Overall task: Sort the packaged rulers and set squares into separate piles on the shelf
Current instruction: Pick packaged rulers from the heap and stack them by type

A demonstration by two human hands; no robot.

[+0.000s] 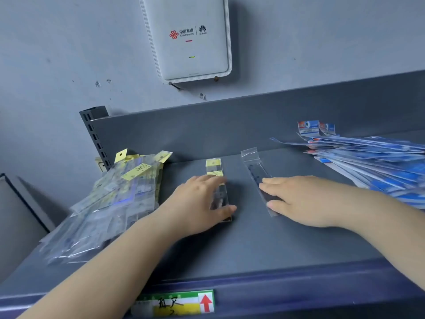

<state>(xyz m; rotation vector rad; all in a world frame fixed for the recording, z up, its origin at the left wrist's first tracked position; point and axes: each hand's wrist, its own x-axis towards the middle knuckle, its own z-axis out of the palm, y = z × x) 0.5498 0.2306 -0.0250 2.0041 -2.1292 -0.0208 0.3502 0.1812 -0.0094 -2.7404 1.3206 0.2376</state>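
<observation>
Right now two long thin packs lie side by side in the middle of the grey shelf (287, 238). One is a ruler pack with yellow labels (216, 171). The other is a clear ruler pack (254, 168) with no label, tilted a little.

On the left sits a messy pile of clear packs with yellow tags (115, 199), and it hangs over the shelf's left edge. On the right lies a spread-out pile of blue packs (372, 164). A white box (186, 38) hangs on the wall above. A green and yellow tag with a red arrow (174, 303) sticks to the shelf's front edge.

The left hand (197, 203) lies over the yellow-label pack, with its thumb curled round the near end. The right hand (303, 199) rests on the clear pack with fingers nearly straight.
</observation>
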